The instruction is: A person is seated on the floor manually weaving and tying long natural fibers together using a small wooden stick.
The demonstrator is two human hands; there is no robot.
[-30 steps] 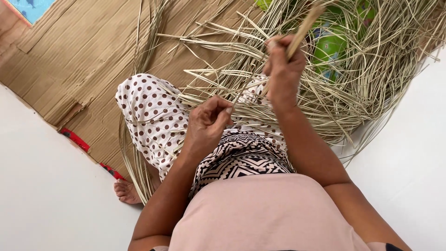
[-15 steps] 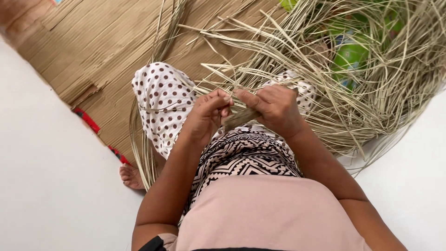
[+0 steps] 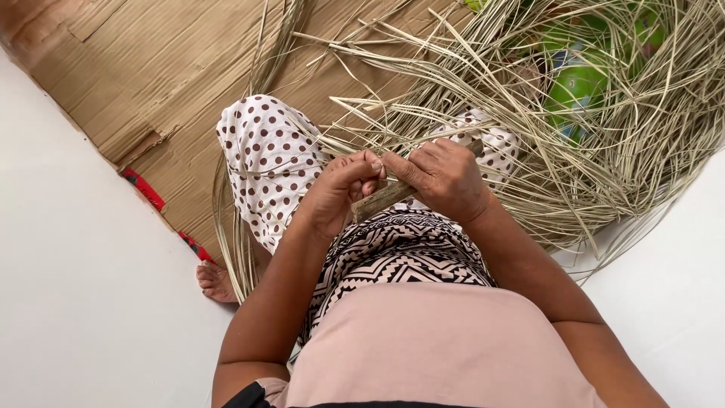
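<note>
I sit on the floor with a big loose pile of pale dried grass strips [image 3: 574,143] spread over my lap and to the right. My right hand [image 3: 442,177] grips a flat tan wooden stick [image 3: 377,199] that lies slanted above my lap. My left hand [image 3: 340,189] is closed at the stick's lower end, its fingertips pinching a thin grass strip against it. The two hands touch at the thumbs. The far end of the stick is hidden under my right hand.
Brown corrugated cardboard [image 3: 151,68] covers the floor at the upper left. My polka-dot trouser knee [image 3: 268,162] and bare foot [image 3: 215,279] lie below it. A green object [image 3: 578,83] shows through the grass. White floor [image 3: 75,302] lies left and right.
A second ago my right hand held the stick raised high. It has come down to my lap and met the left hand, and both now hold the stick there.
</note>
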